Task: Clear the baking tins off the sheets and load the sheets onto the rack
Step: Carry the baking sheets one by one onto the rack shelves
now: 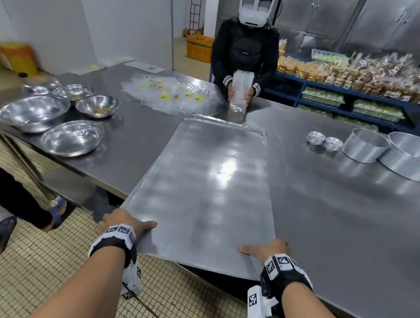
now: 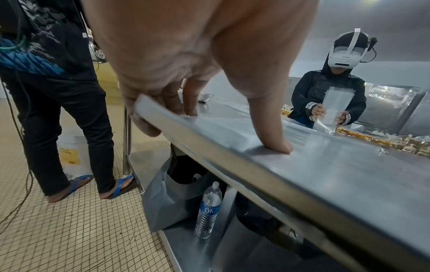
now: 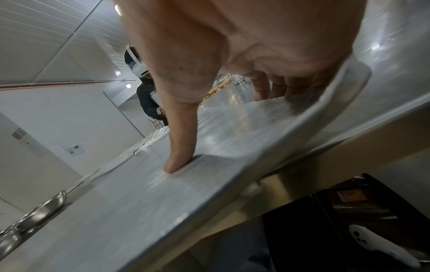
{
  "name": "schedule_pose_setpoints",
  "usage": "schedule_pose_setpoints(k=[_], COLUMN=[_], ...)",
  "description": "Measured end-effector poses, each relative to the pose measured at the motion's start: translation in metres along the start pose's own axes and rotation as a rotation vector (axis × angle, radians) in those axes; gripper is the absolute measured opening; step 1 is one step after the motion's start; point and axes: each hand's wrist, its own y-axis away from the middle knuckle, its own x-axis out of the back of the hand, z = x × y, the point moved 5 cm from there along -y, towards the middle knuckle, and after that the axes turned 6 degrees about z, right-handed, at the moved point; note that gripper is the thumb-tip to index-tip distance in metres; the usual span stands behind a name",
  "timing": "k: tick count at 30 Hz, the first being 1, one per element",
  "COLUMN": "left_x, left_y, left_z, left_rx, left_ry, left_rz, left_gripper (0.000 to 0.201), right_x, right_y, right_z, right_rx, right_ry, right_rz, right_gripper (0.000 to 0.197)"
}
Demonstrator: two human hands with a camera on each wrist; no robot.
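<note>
A large bare metal baking sheet [image 1: 203, 182] lies askew on the steel table, its near end hanging past the table's edge. My left hand [image 1: 125, 223] grips the sheet's near left corner, thumb on top and fingers curled under the rim [image 2: 149, 117]. My right hand [image 1: 265, 249] grips the near right corner the same way, its thumb [image 3: 179, 156] pressed flat on the sheet. Two big round baking tins [image 1: 365, 145] [image 1: 411, 154] and two stacks of small fluted tins [image 1: 324, 140] stand on the table at the right, off the sheet.
Several steel bowls [image 1: 71, 137] sit at the table's left. A person [image 1: 243, 51] across the table handles clear bags [image 1: 238, 92]. Another person's legs [image 2: 65, 110] stand at my left on the tiled floor. Shelves of packed bread [image 1: 354, 74] line the back right.
</note>
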Motion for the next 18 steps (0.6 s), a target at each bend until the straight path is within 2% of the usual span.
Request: schedule_pose_setpoints(k=[6, 10, 15, 18], left_x=[0.012, 0.021, 0.017, 0.014], left_y=[-0.036, -0.056, -0.075, -0.078], left_z=[0.005, 0.010, 0.018, 0.020], left_rx=[-0.013, -0.053, -0.064, -0.058], left_ry=[-0.013, -0.039, -0.062, -0.075], left_rz=[-0.011, -0.027, -0.098, -0.137], left_gripper=[0.115, 0.109, 0.111, 0.112], right_x=[-0.031, -0.046, -0.057, -0.062], right_y=[0.007, 0.011, 0.013, 0.011], right_z=[-0.018, -0.024, -0.027, -0.025], right_rx=[-0.085, -0.151, -0.211, -0.216], right_ry=[-0.061, -0.039, -0.031, 0.004], right_rz=[0.041, 0.077, 0.122, 0.151], right_gripper=[0.138, 0.137, 0.148, 0.145])
